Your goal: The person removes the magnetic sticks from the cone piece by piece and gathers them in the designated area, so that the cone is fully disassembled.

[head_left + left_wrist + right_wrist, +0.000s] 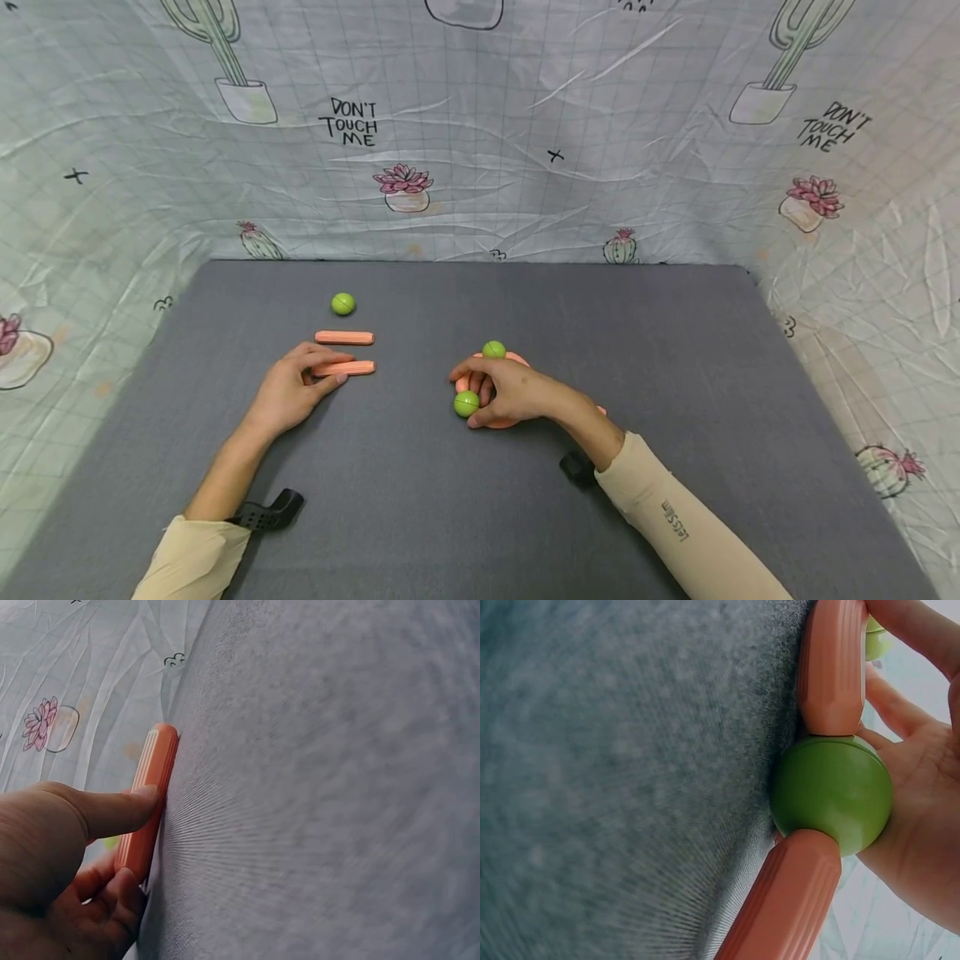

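Note:
My left hand [288,390] pinches a straight orange ribbed rod [358,367] near its left end, the thumb along one side in the left wrist view. My right hand [521,392] curls over a ring-like assembly of orange ribbed pieces [831,675] and green balls, gripping it at the left side. One green ball [467,404] shows between thumb and fingers; another green ball [493,349] sits at the top of the assembly. Up close, a green ball [831,791] joins two orange pieces. The hand and forearm hide much of the assembly in the head view.
Beyond my left hand lie a second straight orange rod [344,337] and a loose green ball [343,304]. Everything rests on a grey table surface [420,500]. A printed cloth [480,125] hangs along the back and sides.

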Demonstrator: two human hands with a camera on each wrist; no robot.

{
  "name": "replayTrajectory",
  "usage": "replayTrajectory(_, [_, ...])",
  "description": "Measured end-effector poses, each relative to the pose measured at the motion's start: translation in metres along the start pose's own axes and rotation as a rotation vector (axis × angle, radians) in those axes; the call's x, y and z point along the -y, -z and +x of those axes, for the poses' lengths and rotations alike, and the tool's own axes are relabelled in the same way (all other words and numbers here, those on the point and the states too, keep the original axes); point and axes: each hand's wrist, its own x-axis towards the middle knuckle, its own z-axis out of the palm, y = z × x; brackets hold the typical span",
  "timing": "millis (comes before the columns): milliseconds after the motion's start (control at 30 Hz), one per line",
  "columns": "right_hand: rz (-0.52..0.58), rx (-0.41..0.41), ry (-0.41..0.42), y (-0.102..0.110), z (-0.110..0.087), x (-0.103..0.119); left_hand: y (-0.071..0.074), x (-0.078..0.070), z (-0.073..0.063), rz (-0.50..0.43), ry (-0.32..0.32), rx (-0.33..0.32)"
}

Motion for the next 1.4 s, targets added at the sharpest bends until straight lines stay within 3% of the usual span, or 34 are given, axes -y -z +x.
replayTrajectory(733, [0.086,-0.054,0.042,0.003,-0.008,-0.006,0.003,0.003,0.003,0.005,-0.025,-0.032])
replayTrajectory(900, [0.119,-0.096,0.032,0.006,-0.012,-0.007,0.004,0.002,0.001,0.007,-0.032,-0.039])
replayTrajectory(1400, [0.187,-0.223,0.020,0.018,-0.035,-0.013,0.000,0.000,0.001,0.019,-0.086,-0.171])
